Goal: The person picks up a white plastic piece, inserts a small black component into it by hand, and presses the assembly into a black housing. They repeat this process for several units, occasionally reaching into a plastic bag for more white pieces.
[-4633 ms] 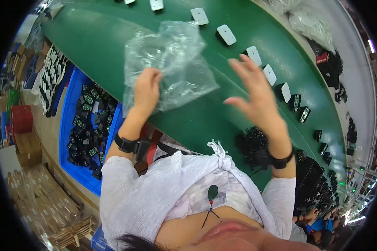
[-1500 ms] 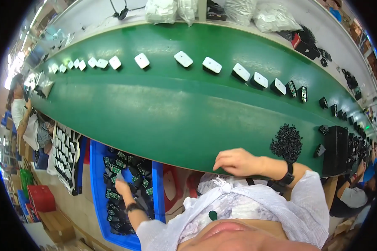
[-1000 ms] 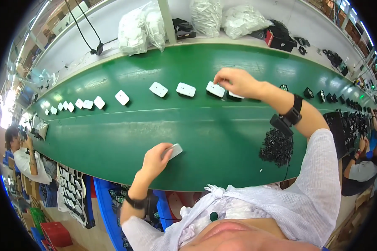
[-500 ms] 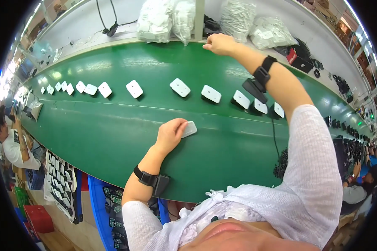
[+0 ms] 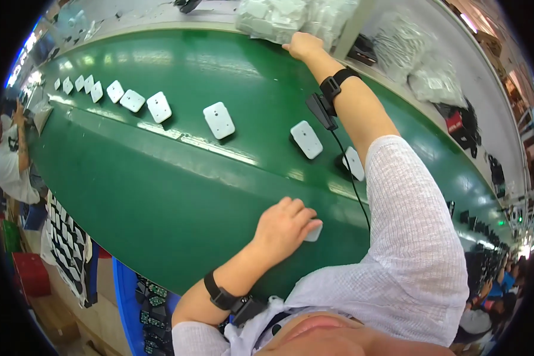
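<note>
A small white plastic cover (image 5: pixel 314 232) lies low on the green bench, mostly hidden by my left hand (image 5: pixel 283 228). That hand's fingers are closed over the cover's left side. Far ahead, my right hand (image 5: pixel 305 45) reaches to the back edge of the bench, its fingers curled beside the lower edge of a clear bag of white parts (image 5: pixel 271 19). Whatever those fingers hold, if anything, is hidden. Between my hands stands a line of white-topped cases, including a case (image 5: pixel 307 140) near my right arm and another case (image 5: pixel 219 120) farther left.
More white cases (image 5: pixel 133 101) run along the green bench (image 5: pixel 160 196) to the far left. Bags of pale parts (image 5: pixel 436 83) sit on the back shelf. A cable hangs from my right wrist strap. At lower left is a blue bin (image 5: pixel 124 296) with circuit boards; a person (image 5: pixel 13 157) sits beyond.
The view has turned, and the row of cases now slants down to the right. My left hand has come nearer my body with the white cover. My right hand now lies beside the clear bag.
</note>
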Demonstrator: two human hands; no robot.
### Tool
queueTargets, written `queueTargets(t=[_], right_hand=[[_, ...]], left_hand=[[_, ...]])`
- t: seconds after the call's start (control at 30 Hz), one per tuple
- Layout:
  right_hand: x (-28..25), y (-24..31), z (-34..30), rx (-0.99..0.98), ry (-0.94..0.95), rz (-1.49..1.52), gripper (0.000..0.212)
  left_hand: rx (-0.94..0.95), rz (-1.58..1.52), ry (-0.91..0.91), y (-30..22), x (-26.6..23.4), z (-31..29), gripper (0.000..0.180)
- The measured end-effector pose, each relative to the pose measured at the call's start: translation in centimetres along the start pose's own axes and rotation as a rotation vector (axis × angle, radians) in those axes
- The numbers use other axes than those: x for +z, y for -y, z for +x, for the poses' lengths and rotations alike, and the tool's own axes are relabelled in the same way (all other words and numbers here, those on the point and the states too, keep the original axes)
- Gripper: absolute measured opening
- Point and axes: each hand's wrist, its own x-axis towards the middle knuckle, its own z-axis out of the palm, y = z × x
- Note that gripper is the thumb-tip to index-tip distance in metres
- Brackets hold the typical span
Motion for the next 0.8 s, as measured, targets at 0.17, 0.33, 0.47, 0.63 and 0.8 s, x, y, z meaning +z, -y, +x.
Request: queueTargets(t=[0.17, 0.33, 0.47, 0.63, 0.8], right_hand=[[3.7, -1.1, 3.5, -0.039, -0.133, 0.063, 0.039], [1.0, -3.7, 8.5, -0.224, -0.347, 0.685, 0.025], [-12.3, 0.0, 7.8, -0.261, -0.431, 0.886, 0.019], [-30.7, -7.1, 5.6, -0.316, -1.023, 0.88, 0.025], [-42.7, -13.4, -7.3, -0.433, -1.097, 0.234, 0.033]], left_hand=[[0.094, -0.077, 0.105, -0.4, 0.6, -0.5, 0.015], [0.103, -0.097, 0.064, 0.0, 1.3, 0.2, 0.014], [0.081, -0.036, 0.077, 0.9, 1.0, -1.0, 0.014], [0.229, 0.014, 0.098, -0.2, 1.8, 0.0, 0.014], [0.26, 0.026, 0.09, -0.1, 1.7, -0.1, 0.019]])
